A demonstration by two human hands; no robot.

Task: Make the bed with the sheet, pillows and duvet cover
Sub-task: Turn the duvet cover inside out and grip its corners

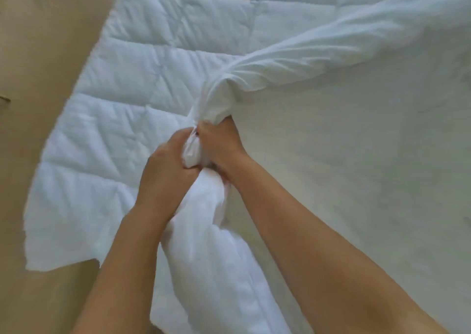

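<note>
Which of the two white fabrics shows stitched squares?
The quilted duvet on the left; the plain fabric on the right is smooth.

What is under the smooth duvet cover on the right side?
The quilted duvet passes under the folded edge of the duvet cover, which the left hand and right hand grip, bunched. Beneath the rest nothing shows: it is covered.

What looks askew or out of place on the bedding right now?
The quilted duvet lies slanted, its lower-left edge out over the tan floor. The duvet cover is dragged into a twisted ridge running to the wad that the left hand and right hand grip. No damage or spill shows.
</note>
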